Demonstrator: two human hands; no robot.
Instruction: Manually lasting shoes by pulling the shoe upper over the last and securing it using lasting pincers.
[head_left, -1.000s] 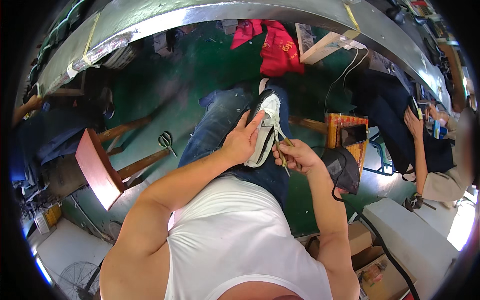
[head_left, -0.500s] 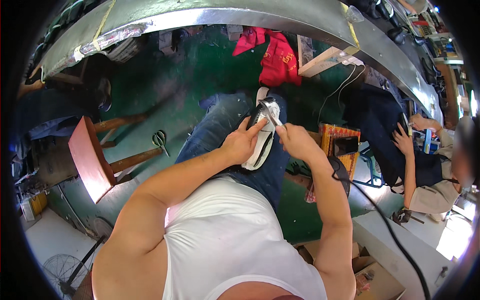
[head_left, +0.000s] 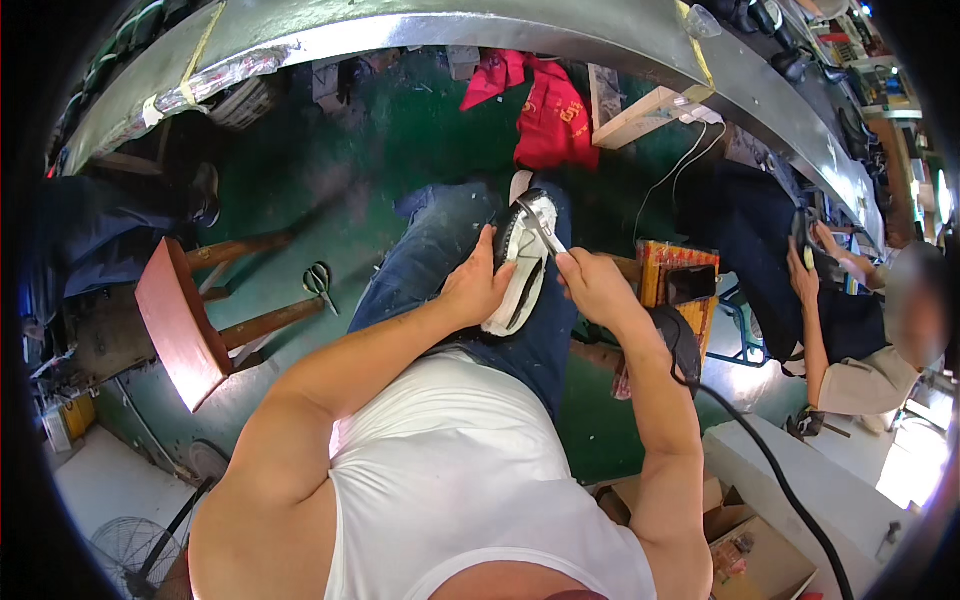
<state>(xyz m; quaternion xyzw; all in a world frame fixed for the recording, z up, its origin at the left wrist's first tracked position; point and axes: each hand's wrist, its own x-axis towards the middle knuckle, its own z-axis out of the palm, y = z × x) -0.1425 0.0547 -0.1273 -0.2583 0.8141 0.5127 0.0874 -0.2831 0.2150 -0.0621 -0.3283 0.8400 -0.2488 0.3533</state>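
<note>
A shoe (head_left: 522, 262) lies bottom up along my thigh, its underside white and its upper dark along the edge. My left hand (head_left: 478, 287) grips the side nearest it, thumb laid across the white bottom and fingers along the rim. In my right hand (head_left: 598, 284) are metal lasting pincers (head_left: 543, 232), held by the handle. Their curved head rests at the far end of the shoe, over its edge. Whether the jaws are biting on material is too small to tell. A pale strap-like piece (head_left: 520, 185) shows just beyond the shoe.
A metal bench (head_left: 400, 32) curves across the front. To the left are a brown-topped stool (head_left: 182, 325) and scissors (head_left: 319, 283) on the green floor. Red cloth (head_left: 555, 115) hangs ahead. On the right, a phone (head_left: 691, 284) lies on an orange stool; a co-worker (head_left: 860, 340) sits beyond.
My left hand has drawn back from the shoe's upper end to its side, fingers off the pincers' head. The pincers and right hand have barely moved.
</note>
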